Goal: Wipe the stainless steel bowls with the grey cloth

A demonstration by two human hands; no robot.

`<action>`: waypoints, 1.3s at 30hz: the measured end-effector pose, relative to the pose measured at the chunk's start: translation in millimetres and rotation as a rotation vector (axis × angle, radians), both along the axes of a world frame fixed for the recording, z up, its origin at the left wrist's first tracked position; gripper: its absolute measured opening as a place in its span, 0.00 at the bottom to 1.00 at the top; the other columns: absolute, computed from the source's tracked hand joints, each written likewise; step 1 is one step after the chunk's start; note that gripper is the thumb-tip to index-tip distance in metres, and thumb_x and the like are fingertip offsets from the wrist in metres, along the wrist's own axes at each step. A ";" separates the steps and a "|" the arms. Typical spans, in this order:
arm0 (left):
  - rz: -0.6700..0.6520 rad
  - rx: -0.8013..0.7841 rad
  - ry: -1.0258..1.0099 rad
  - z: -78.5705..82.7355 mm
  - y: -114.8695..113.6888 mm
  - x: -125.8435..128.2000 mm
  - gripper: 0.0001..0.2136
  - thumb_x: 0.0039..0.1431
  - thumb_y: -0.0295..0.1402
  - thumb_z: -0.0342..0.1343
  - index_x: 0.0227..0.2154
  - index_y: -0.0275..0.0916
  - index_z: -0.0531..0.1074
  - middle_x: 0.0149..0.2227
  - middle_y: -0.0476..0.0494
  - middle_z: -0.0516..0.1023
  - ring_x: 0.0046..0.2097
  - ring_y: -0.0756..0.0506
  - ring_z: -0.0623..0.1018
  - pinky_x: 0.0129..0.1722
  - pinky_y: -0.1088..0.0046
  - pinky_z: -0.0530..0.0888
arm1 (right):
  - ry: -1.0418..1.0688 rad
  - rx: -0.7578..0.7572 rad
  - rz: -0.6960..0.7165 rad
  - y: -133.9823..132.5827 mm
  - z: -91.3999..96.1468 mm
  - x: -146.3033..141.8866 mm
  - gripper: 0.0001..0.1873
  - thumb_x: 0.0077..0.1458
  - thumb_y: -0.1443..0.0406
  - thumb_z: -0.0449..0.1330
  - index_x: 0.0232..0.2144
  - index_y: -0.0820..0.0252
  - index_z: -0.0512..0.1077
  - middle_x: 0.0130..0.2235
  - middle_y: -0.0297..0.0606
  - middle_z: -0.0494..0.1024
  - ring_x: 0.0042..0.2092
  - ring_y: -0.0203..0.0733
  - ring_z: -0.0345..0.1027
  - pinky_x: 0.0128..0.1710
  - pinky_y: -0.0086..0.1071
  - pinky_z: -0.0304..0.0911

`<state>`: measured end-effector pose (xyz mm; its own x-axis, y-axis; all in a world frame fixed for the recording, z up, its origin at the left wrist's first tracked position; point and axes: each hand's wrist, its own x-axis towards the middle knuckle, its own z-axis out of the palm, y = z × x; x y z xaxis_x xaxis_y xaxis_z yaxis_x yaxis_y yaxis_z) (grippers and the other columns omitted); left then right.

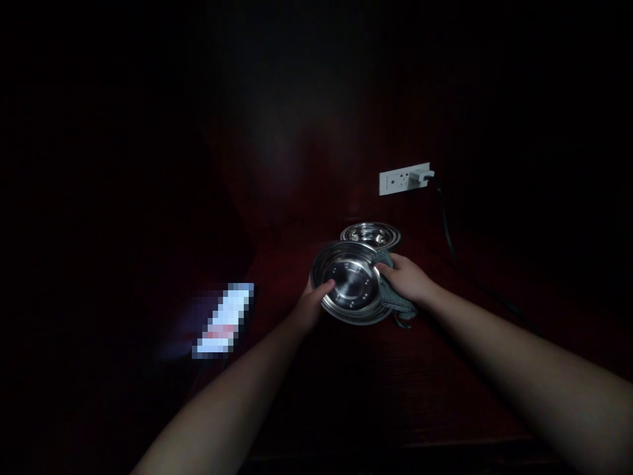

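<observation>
A shiny steel bowl [352, 284] is held up, tilted so that its inside faces me. My left hand [312, 305] grips its left rim, with the thumb over the inner wall and the other fingers hidden behind. At the right rim, my right hand [403, 277] is closed on a grey-green cloth [399, 302], which presses against the bowl and hangs below the hand. Just behind the held bowl, a second steel bowl [370, 227] rests on the dark red surface, partly covered by the first.
A white wall socket [395, 181] with a plug [421, 176] in it is beyond the bowls. From there a dark cable [449, 234] runs down to the right. On the left glows a blurred-out screen [225, 323]. The surroundings are very dark.
</observation>
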<state>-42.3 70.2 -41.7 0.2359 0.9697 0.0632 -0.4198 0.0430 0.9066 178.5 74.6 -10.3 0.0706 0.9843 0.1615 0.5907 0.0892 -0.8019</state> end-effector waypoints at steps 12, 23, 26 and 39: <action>0.073 -0.043 -0.011 1.9 5.6 6.2 0.29 0.45 0.32 0.64 0.54 0.37 0.68 0.50 0.38 0.78 0.51 0.37 0.77 0.54 0.58 0.70 | -0.032 0.017 0.009 2.7 -1.6 2.4 0.14 0.59 0.62 0.53 0.41 0.62 0.75 0.42 0.44 0.81 0.42 0.46 0.74 0.46 0.36 0.65; 0.088 -0.054 0.008 0.2 8.7 7.1 0.27 0.45 0.32 0.64 0.51 0.37 0.70 0.48 0.38 0.78 0.52 0.36 0.76 0.55 0.57 0.69 | -0.026 0.026 0.023 5.0 -6.6 4.4 0.13 0.59 0.63 0.54 0.41 0.63 0.74 0.43 0.45 0.80 0.43 0.46 0.73 0.46 0.36 0.65; 0.076 -0.054 -0.008 1.1 9.2 8.1 0.27 0.45 0.31 0.64 0.51 0.36 0.70 0.49 0.38 0.78 0.52 0.36 0.76 0.55 0.57 0.69 | -0.010 0.027 0.028 4.6 -6.2 4.8 0.12 0.59 0.63 0.54 0.39 0.62 0.74 0.41 0.44 0.80 0.41 0.45 0.74 0.45 0.36 0.65; 0.066 -0.058 -0.016 -0.3 9.5 8.7 0.26 0.46 0.31 0.63 0.52 0.36 0.69 0.50 0.37 0.78 0.52 0.37 0.77 0.56 0.57 0.69 | -0.008 0.055 0.020 7.0 -8.7 5.6 0.12 0.57 0.63 0.55 0.37 0.61 0.75 0.37 0.43 0.81 0.37 0.45 0.74 0.42 0.39 0.67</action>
